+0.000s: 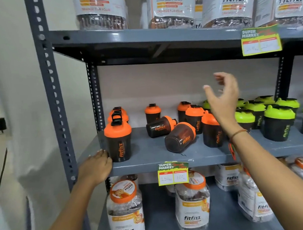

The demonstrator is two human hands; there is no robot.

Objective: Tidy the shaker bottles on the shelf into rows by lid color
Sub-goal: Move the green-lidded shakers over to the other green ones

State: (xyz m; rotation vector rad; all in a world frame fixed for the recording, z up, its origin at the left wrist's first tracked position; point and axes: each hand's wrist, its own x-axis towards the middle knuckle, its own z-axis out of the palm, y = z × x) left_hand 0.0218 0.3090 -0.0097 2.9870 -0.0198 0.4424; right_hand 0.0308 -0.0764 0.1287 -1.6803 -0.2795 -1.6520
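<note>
- Here, head view: two tipped orange-lid bottles, rear one (161, 125) and front one (180, 137), lying mid-shelf (149, 151) on their sides, long axes slanting, lids up-right, bases toward the front-left.
- Right hand (222, 99) raised above and just right of them, grip apart and empty; nearer of the two hands.
- Left hand (97, 167) flat on the shelf's front-left edge, grip empty, touching the upright front bottle (118, 142) of the orange column.
- Open room between that column and the tipped pair; green-lid bottles (273, 119) crowded to the right.
</note>
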